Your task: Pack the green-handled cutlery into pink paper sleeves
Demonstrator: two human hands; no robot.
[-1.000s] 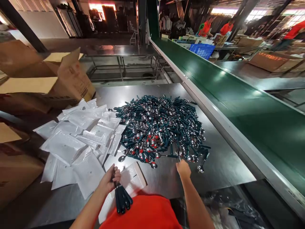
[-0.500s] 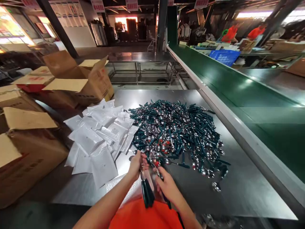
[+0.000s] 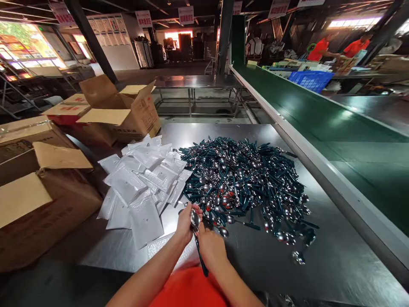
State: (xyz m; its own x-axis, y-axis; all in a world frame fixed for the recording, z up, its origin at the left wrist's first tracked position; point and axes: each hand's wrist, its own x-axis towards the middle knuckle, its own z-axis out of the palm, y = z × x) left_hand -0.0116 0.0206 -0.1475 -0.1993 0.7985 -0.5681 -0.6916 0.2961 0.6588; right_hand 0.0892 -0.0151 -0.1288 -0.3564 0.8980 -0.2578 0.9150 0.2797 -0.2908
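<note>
My left hand (image 3: 186, 221) is closed around spoons (image 3: 195, 218) with shiny metal bowls and dark green handles, which point down toward my body. Against it, from the right, my right hand (image 3: 211, 245) is closed at the handles; its fingertips are mostly hidden. Just beyond both hands spreads a large pile of dark-handled spoons (image 3: 243, 170), with a few red bits among them. White padded envelopes (image 3: 145, 219) lie heaped to the left of my hands. Another bubble-textured envelope (image 3: 174, 252) lies flat by my left forearm, partly covered.
The metal table (image 3: 335, 256) carries both piles. Open cardboard boxes (image 3: 64, 204) stand along the left. A green conveyor belt (image 3: 319, 123) with a pale metal edge runs along the right. Beyond it are a blue crate (image 3: 310, 81) and two people in red.
My hands have come together around the spoons, and my right hand has moved in beside my left. The fanned handles are now a narrow bundle. The camera view has shifted slightly.
</note>
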